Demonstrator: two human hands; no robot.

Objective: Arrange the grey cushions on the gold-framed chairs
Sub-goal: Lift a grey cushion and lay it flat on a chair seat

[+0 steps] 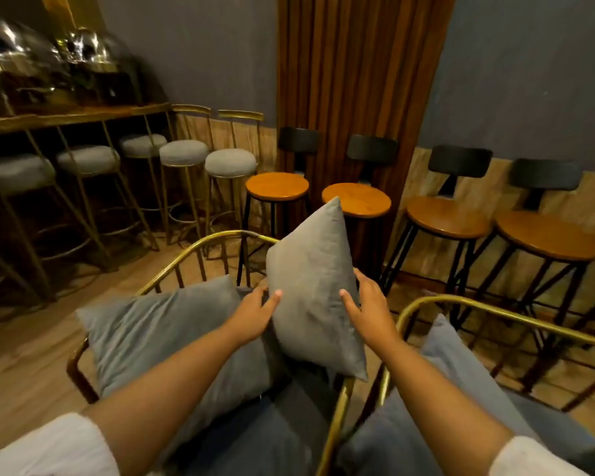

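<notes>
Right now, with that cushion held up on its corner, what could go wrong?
1. The held cushion is pinched between left hand and right hand over the chair rail; it may tip off sideways.
2. Setting it down could shove the flat cushion out of place.

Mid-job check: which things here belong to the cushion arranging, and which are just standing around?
Part of the job:
held grey cushion, gripped between left hand and right hand
second grey cushion on the left gold-framed chair
cushion on the right gold-framed chair

Just standing about:
grey-topped gold stools
wooden-seat black stools
counter with glass domes
</notes>
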